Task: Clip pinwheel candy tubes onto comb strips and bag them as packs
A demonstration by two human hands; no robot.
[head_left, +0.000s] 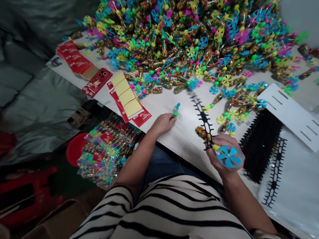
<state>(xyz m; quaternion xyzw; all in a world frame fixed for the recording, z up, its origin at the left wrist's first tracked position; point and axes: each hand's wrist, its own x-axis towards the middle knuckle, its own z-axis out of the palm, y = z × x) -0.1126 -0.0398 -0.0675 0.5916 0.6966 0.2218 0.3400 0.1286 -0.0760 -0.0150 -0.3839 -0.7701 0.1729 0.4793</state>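
My left hand (163,123) is closed near the table's front edge, with the blue and green end of a small fan toy (176,109) sticking up out of it. The rest of that toy is hidden by the fingers. In my right hand (226,151) is a narrow black plastic strip (203,118) with prongs along both sides, its far end slanting up and left. The same hand grips a candy-filled fan toy; its blue pinwheel (229,156) faces up, and its clear body of colored candy (200,132) lies across behind the strip.
A big heap of candy-filled fan toys (182,34) covers the table's back. Red cards (76,59), a red phone (97,82) and yellow-red cards (126,97) lie left. Stacked black strips (261,145), a slotted white card (295,116) and plastic bags (304,180) lie right. Packed toys (105,148) sit below left.
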